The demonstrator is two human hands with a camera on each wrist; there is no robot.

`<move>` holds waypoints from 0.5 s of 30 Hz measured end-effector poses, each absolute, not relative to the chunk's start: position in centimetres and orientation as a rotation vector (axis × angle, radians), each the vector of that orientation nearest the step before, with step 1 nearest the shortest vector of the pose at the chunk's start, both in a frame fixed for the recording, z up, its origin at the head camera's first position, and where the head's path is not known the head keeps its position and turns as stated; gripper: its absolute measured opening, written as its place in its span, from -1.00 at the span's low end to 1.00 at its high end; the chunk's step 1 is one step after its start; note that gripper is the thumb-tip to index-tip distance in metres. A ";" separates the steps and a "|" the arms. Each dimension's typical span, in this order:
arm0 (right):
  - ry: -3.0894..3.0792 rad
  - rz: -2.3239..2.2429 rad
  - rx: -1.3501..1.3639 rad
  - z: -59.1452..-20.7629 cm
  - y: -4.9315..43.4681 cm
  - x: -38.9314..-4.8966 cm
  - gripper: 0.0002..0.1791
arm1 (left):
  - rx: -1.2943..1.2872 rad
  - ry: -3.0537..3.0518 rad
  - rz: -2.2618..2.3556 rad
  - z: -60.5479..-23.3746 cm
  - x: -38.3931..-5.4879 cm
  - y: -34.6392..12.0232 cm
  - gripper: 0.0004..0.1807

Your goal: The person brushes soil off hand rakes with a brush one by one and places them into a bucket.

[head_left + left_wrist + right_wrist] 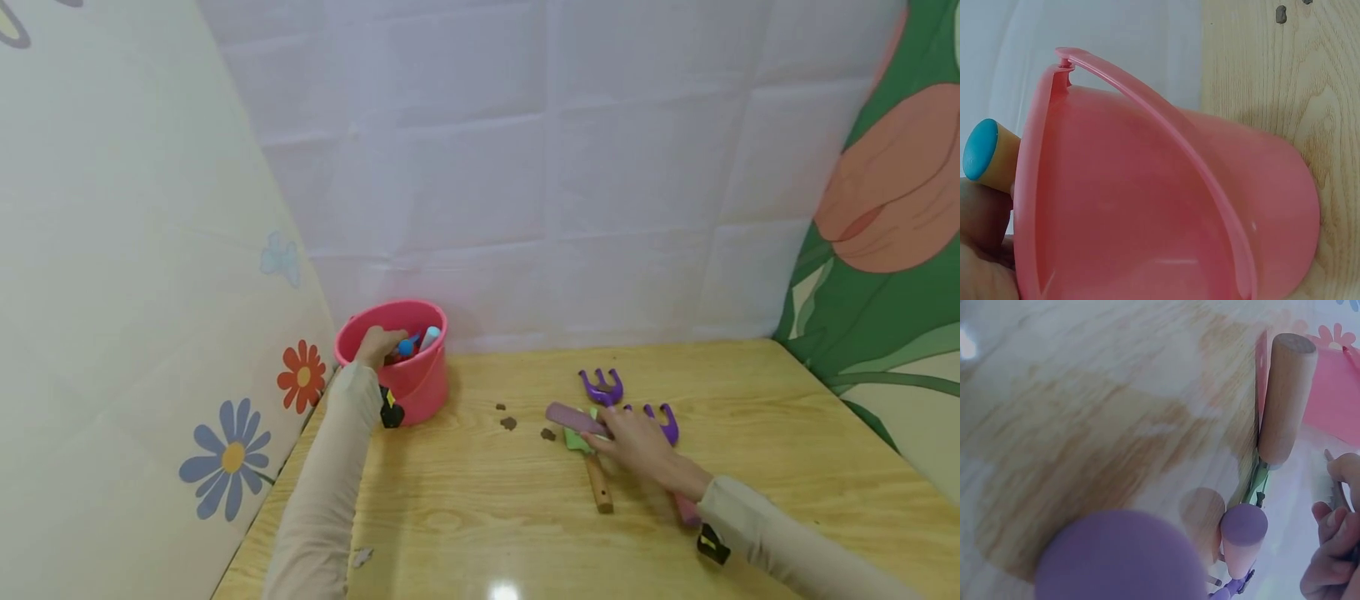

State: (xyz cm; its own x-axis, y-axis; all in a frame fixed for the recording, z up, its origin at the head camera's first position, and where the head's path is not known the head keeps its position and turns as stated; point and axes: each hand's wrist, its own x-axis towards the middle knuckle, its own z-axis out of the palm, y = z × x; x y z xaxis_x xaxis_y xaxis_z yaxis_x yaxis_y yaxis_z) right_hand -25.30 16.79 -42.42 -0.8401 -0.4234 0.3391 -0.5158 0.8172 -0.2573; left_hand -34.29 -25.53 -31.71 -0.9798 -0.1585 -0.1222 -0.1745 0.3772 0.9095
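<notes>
My left hand (379, 345) reaches over the rim into a pink bucket (420, 387), its fingers close to a blue-topped thing (407, 347) inside. A handle with a blue end (982, 150) sticks out beside those fingers in the left wrist view; the fingertips are partly hidden. Over the table, my right hand (637, 442) pinches a mauve oblong brush (576, 417) between thumb and fingers. Just under the brush lies a green hand shovel (598, 483) with a wooden handle. Two purple hand rakes (603, 390) lie beside and partly beneath my right hand.
Several dark crumbs (508, 423) are scattered on the wooden table (465, 517) between bucket and shovel. A pale scrap (362, 557) lies near the front left. A white cloth (465, 167) hangs behind, with a flower-decorated panel at the left. A pale-capped handle (431, 336) stands in the bucket.
</notes>
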 end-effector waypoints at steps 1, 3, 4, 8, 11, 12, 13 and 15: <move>-2.739 0.501 0.720 -42.4 16.8 -25.3 -0.69 | -0.316 2.606 1.712 -31.8 -34.4 -25.6 -0.61; -2.748 0.505 0.714 -42.4 16.8 -25.3 -0.70 | -0.330 2.625 1.695 -32.0 -34.4 -25.6 -0.63; -2.751 0.506 0.710 -42.4 16.8 -25.3 -0.70 | -0.338 2.629 1.688 -32.0 -34.5 -25.6 -0.64; -2.763 0.507 0.691 -42.4 16.8 -25.3 -0.70 | -0.370 2.648 1.661 -32.0 -34.6 -25.5 -0.68; -2.759 0.503 0.686 -42.3 16.7 -25.3 -0.69 | -0.394 2.680 1.625 -32.1 -34.6 -25.4 -0.69; -2.756 0.501 0.686 -42.3 16.7 -25.3 -0.69 | -0.403 2.691 1.609 -32.1 -34.6 -25.4 -0.70; -2.750 0.496 0.688 -42.3 16.7 -25.3 -0.69 | -0.415 2.701 1.595 -32.1 -34.6 -25.3 -0.71; -2.741 0.492 0.691 -42.2 16.7 -25.3 -0.68 | -0.436 2.715 1.572 -32.1 -34.5 -25.2 -0.74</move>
